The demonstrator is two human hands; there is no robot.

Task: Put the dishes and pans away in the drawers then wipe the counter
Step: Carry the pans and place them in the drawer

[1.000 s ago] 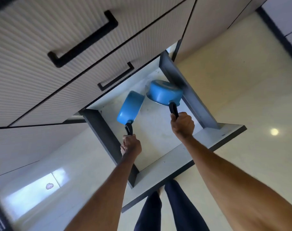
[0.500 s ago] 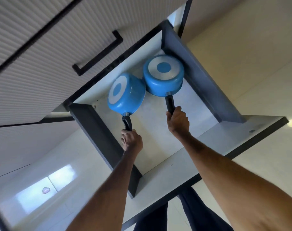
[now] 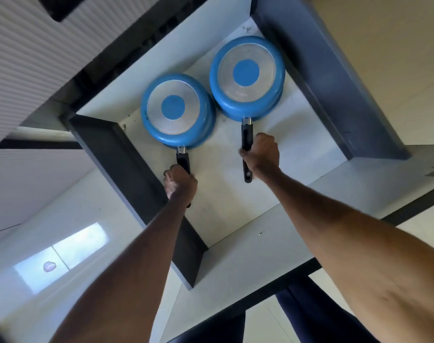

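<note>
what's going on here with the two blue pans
A person is putting two blue pans into an open drawer. The left hand grips the handle of the left pan; the right hand grips the handle of the right pan. Both pans seem to lie bottom-up, side by side on the drawer floor, neither yet released.

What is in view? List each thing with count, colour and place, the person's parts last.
drawer: 1, pale floor, dark grey walls, pulled open
left pan: 1, blue, black handle, bottom up in drawer, near left wall
right pan: 1, blue, black handle, bottom up, near drawer's far right corner
cupboard front: 1, pale ribbed, top left
floor: 1, cream, around the drawer
trouser legs: 2, dark blue, bottom edge
left hand: 1, grips left pan's handle
right hand: 1, grips right pan's handle
</note>
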